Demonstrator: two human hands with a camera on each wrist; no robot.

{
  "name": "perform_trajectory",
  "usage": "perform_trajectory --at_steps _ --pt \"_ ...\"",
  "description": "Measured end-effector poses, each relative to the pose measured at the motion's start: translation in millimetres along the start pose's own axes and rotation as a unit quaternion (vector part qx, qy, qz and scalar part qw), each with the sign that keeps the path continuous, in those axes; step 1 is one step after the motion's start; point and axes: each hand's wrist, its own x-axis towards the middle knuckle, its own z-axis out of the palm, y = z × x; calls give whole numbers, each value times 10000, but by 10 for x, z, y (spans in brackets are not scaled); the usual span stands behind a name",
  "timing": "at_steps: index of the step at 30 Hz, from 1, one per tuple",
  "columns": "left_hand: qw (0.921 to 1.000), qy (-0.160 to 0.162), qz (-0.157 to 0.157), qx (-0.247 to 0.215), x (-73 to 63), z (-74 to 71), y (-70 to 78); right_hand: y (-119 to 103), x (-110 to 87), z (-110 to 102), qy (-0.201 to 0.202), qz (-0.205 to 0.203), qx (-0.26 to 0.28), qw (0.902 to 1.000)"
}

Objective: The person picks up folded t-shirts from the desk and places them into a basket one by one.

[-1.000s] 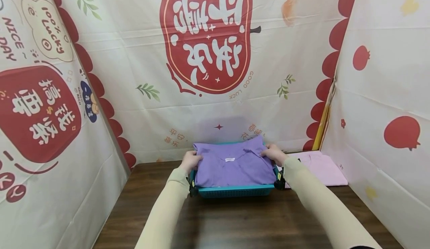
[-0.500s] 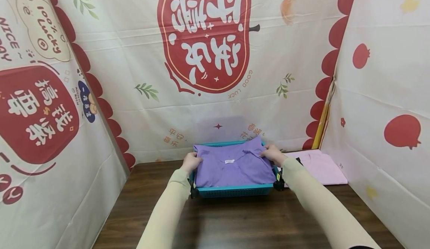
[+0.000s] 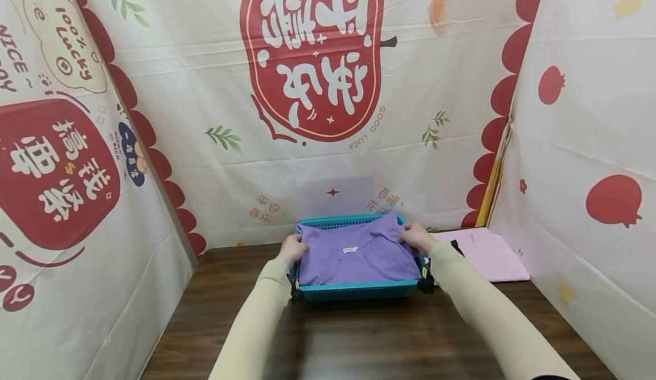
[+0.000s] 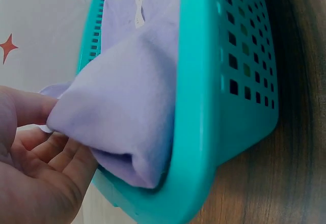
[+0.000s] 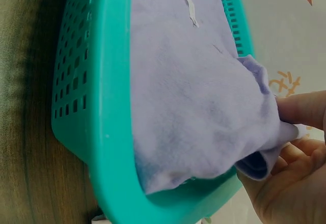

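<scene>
A folded purple shirt [image 3: 359, 257] with a white neck label lies in a teal plastic basket [image 3: 359, 292] that has perforated sides. My left hand [image 3: 293, 248] pinches the shirt's left edge between thumb and fingers, at the basket's left end. In the left wrist view the left hand [image 4: 46, 158] has the purple cloth [image 4: 122, 96] between thumb and fingertips, just over the rim. At the right end my right hand [image 3: 417, 237] pinches the shirt's far right corner. The right wrist view shows that corner bunched in the right hand [image 5: 295, 163], with the teal rim [image 5: 114, 122] beside it.
A folded pink garment [image 3: 492, 257] lies on the dark wooden table [image 3: 353, 340], right of the basket. Printed cloth walls [image 3: 287, 169] stand behind and on both sides, the back one close to the basket's far rim.
The shirt's far edge has sunk lower into the basket, so more of the back rim shows. Both hands keep hold of it and have moved only slightly.
</scene>
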Motion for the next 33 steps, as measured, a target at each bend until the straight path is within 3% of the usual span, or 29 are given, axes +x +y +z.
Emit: perform_trajectory --at_steps 17,33 --pt "9999 -120 -33 36 2 7 -61 -13 -81 33 30 -71 -110 9999" --pt "9998 -198 -27 83 -66 -7 -58 1 -176 -63 -191 320 255 9990"
